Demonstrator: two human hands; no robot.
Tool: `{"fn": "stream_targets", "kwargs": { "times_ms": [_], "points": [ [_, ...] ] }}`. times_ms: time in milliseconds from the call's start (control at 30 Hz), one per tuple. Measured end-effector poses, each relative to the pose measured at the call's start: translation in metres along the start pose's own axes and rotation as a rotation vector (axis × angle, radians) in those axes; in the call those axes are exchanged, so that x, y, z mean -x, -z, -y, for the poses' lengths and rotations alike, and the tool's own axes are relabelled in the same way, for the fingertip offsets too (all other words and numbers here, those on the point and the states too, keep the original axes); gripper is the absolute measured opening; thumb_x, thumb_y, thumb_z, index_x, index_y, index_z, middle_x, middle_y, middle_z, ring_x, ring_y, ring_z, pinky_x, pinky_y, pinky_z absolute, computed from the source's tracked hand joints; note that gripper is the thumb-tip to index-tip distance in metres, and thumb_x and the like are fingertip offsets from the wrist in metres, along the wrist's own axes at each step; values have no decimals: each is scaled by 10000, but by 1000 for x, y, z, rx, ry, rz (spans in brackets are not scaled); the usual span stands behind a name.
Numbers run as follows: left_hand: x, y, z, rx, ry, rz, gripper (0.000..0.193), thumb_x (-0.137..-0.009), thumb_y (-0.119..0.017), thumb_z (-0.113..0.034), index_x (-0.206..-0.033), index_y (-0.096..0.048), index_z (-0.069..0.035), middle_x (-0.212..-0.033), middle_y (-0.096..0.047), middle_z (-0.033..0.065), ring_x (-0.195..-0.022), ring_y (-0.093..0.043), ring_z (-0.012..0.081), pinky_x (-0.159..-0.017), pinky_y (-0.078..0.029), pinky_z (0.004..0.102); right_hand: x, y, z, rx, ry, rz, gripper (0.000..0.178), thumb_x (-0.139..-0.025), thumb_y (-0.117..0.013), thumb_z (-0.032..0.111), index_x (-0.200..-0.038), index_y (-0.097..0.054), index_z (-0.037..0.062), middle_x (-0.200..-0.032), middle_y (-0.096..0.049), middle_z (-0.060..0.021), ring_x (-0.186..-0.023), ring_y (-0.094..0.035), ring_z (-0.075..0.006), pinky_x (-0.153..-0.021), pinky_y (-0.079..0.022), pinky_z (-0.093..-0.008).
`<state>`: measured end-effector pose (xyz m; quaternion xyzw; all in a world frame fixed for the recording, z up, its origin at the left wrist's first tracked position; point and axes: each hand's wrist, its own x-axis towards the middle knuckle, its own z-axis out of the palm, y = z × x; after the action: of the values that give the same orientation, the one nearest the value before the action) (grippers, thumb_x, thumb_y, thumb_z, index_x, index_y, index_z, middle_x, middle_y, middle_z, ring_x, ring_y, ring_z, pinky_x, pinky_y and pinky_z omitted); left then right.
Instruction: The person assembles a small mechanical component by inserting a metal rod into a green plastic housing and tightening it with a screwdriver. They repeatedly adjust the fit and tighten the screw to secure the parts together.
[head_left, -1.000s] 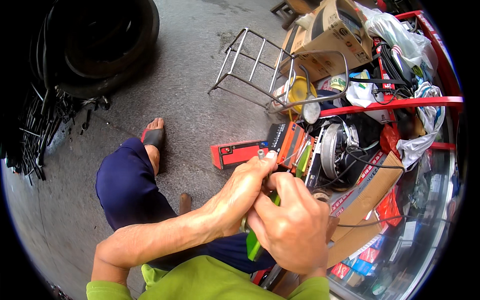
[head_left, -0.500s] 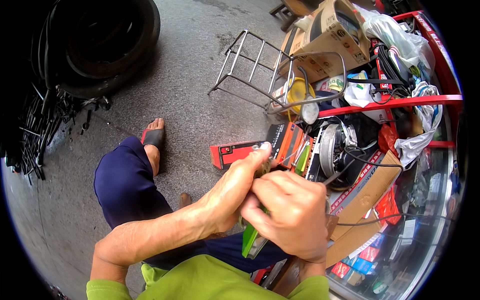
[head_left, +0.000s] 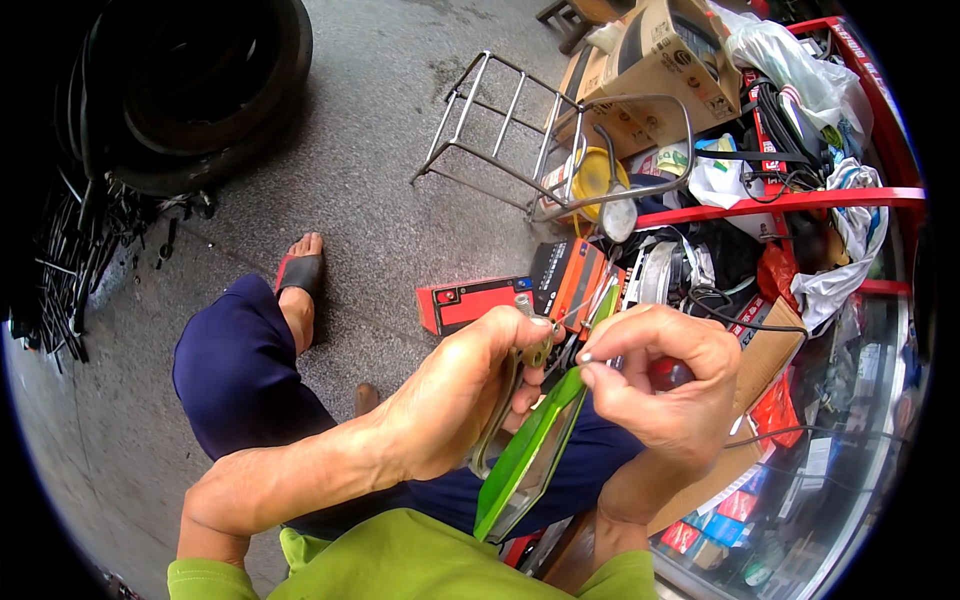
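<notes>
Near the middle, my left hand is closed round a curved metal part, thumb on top near its upper end. A long flat piece with a bright green edge slants down beside it; whether the two are joined, I cannot tell. My right hand is closed in a pinch at the upper part of the green-edged piece. A tiny pale piece shows between its thumb and forefinger, too small to name. Something round, red and dark shows inside the curl of that hand.
A red-topped battery and an orange box lie beyond my hands. Farther off are a metal rack and a cardboard carton. A glass display case stands at right. Tyres are stacked far left.
My right hand has moved right and up, off my left hand, and its fingers now pinch. More of the green-edged piece and the curved metal part shows.
</notes>
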<state>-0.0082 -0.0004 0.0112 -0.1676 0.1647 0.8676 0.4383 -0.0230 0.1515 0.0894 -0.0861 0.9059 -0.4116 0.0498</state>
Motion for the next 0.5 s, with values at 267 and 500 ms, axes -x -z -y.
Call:
{"fn": "stream_targets", "kwargs": {
  "times_ms": [267, 500],
  "points": [
    [-3, 3, 4, -51, -21, 19, 279, -881, -451, -398, -814, -469, -128, -718, -407, -31, -645, -380, 94, -602, -298, 247, -8, 5, -10, -92, -20, 318, 135, -654, -708, -19, -787, -696, 4, -716, -650, -68, -472, -448, -25, -416, -299, -183],
    [-2, 14, 6, 42, -26, 124, 339, -909, -429, -341, -911, -582, -38, -781, -563, 29, -679, -481, 131, -635, -377, 264, -10, 4, -13, -140, -16, 372, 77, -728, -703, -4, -801, -681, -18, -713, -649, -78, -545, -538, -64, -463, -372, -200]
  ]
}}
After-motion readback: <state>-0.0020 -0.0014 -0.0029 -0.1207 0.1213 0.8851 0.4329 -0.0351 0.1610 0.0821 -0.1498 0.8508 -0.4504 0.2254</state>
